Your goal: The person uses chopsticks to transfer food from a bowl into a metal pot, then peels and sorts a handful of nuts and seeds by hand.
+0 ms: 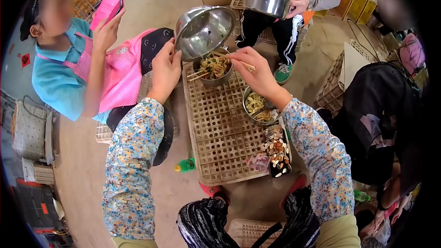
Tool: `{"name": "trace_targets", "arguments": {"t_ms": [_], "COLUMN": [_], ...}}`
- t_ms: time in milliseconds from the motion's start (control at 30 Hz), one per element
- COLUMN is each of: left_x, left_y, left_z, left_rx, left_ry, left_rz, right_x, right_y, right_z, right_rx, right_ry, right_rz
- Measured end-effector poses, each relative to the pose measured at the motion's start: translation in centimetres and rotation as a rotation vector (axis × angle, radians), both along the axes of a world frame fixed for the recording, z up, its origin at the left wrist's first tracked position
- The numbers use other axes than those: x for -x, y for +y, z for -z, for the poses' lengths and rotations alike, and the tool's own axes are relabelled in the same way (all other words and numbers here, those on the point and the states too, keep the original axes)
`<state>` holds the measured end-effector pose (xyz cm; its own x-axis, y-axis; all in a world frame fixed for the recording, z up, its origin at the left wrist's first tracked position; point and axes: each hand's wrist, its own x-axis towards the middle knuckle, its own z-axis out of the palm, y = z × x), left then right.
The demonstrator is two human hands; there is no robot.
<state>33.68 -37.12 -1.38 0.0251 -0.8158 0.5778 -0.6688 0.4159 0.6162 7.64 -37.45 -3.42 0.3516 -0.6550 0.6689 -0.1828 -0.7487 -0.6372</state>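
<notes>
My left hand (pixel 165 73) grips the rim of a shiny metal bowl (pixel 202 36), which is tilted toward me and has a few dark bits inside. In my right hand (pixel 257 71) are wooden chopsticks (pixel 243 61), their tips over a metal pot (pixel 216 82) just below the bowl. That pot holds mixed food (pixel 215 66) with greens and pale strips. Another pair of chopsticks (pixel 196 75) rests over its left edge. Near my right forearm stands a round divided metal container (pixel 247 110) with noodle-like food in two parts. Everything stands on an upturned plastic crate (pixel 216 128).
A tray of nuts and seeds (pixel 279 156) lies at the crate's near right corner, beside crumpled wrappers (pixel 258 161). A green bottle (pixel 185 165) is on the floor. A person in a pink apron (pixel 124 73) sits left, holding a pink phone. Another person holds a metal pot (pixel 267 0).
</notes>
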Motion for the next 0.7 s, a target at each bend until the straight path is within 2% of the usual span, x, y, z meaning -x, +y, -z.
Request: {"name": "trace_targets", "arguments": {"t_ms": [67, 133, 200, 267, 333, 400, 433, 467, 567, 600, 667, 700], "left_x": [0.9, 1.2, 1.0, 0.7, 1.1, 1.6, 1.7, 1.8, 2.1, 1.7, 1.4, 1.5], "left_y": [0.2, 0.5, 0.7, 0.9, 1.4, 1.7, 2.0, 2.3, 3.4, 3.3, 3.1, 3.2], "left_z": [0.2, 0.0, -0.1, -0.2, -0.6, -0.7, -0.8, -1.1, -2.4, -2.2, -1.4, -1.5], "left_rx": [0.009, 0.021, 0.030, 0.038, 0.016, 0.025, 0.037, 0.038, -0.072, -0.068, -0.023, -0.024], "left_ry": [0.085, 0.163, 0.088, 0.071, 0.176, 0.168, 0.156, 0.154, 0.125, 0.129, 0.166, 0.165], "left_rz": [0.021, 0.039, -0.020, -0.040, -0.027, -0.037, -0.050, -0.051, -0.167, -0.167, -0.171, -0.168], "right_x": [-1.2, -2.4, -2.4, -1.3, -1.1, -2.1, -2.6, -2.6, -1.7, -1.7, -1.8, -1.9], "right_y": [0.4, 0.8, 1.0, 0.8, 0.9, 0.8, 0.5, 0.7, 1.8, 2.0, 2.7, 3.0], "right_z": [-0.9, -1.2, -0.5, 0.2, -0.8, -1.7, -1.1, -0.8, 0.1, 0.0, 0.1, -0.1], "right_rx": [-0.018, -0.075, -0.001, -0.152, -0.117, -0.056, -0.185, -0.184, -0.390, -0.385, -0.448, -0.391], "right_ry": [-0.070, -0.090, -0.123, -0.149, -0.136, -0.234, -0.301, -0.303, -0.314, -0.311, -0.559, -0.515], "right_rz": [0.009, -0.084, -0.007, 0.148, 0.187, 0.138, 0.060, 0.059, 0.085, 0.083, 0.000, -0.020]}}
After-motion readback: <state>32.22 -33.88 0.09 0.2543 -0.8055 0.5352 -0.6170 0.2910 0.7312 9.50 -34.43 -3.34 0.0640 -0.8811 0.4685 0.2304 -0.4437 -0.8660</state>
